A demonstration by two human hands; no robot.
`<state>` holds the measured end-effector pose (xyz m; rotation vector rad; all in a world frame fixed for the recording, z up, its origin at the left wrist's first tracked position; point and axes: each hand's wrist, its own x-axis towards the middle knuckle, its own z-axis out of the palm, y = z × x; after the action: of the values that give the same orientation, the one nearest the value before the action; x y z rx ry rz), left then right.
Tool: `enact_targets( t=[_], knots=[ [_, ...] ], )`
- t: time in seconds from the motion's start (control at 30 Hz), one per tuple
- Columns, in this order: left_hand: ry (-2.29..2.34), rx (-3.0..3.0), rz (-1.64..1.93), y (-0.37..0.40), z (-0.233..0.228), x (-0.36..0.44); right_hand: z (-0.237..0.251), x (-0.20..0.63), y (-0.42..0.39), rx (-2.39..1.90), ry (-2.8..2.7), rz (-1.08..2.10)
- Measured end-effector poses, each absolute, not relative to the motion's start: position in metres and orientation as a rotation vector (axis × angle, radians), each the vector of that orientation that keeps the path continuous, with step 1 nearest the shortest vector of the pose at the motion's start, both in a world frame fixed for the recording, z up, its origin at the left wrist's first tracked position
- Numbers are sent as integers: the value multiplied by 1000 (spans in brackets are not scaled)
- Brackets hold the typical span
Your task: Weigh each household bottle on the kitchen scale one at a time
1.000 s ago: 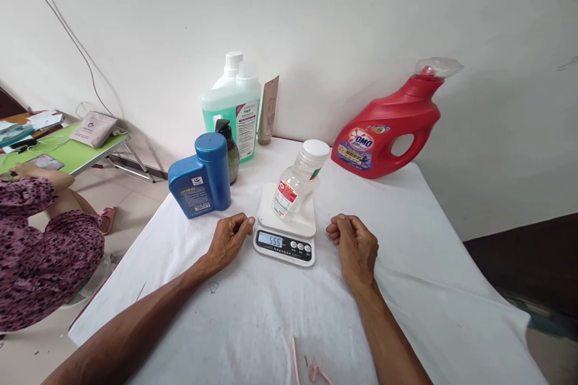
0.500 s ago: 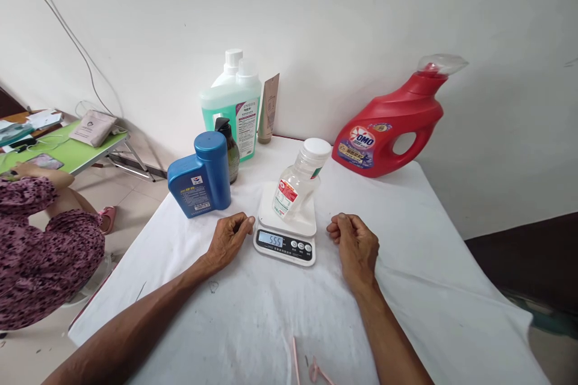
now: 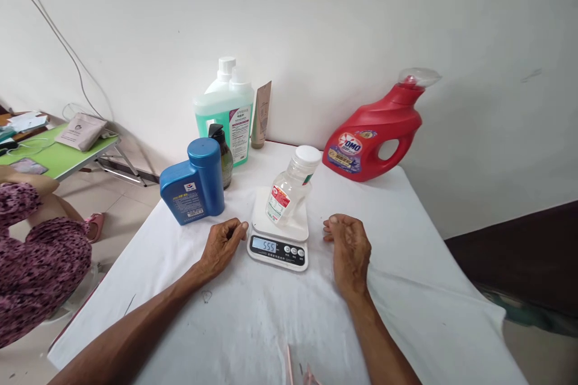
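A white kitchen scale (image 3: 275,263) lies on the cloth-covered table, its display reading 555. On its platform stands a clear plastic jar (image 3: 289,189) with a white lid and a red-and-white label. My left hand (image 3: 222,245) rests on the cloth just left of the scale, fingers curled in and thumb tip close to its edge. To the right, apart from the scale, my right hand (image 3: 351,249) also rests with its fingers curled. Neither hand holds anything that shows. A blue bottle (image 3: 192,183) stands beyond my left hand.
Along the wall are a green liquid jug (image 3: 226,108), a dark pump bottle (image 3: 224,159), a tan tube (image 3: 261,114) and a red OMO detergent bottle (image 3: 372,132). Pink strips (image 3: 290,364) lie at the front edge. A seated person (image 3: 40,258) is at left beside a green folding table (image 3: 76,153).
The whole view has shifted slightly, so everything sits a little further left and lower. The jar, scale and reading are unchanged, and both hands stay in about the same places.
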<state>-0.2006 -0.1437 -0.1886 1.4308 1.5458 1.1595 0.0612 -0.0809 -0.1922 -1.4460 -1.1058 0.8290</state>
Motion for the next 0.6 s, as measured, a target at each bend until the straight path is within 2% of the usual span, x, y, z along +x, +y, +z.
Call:
enact_targets(
  t=[0.33, 0.6],
  knots=[
    [1550, 1421, 1147, -142, -189, -202, -128, 20, -81, -1179, -1587, 784],
    [1545, 1428, 1146, -143, -189, -200, -130, -7, -62, -1316, -1639, 657]
  ],
)
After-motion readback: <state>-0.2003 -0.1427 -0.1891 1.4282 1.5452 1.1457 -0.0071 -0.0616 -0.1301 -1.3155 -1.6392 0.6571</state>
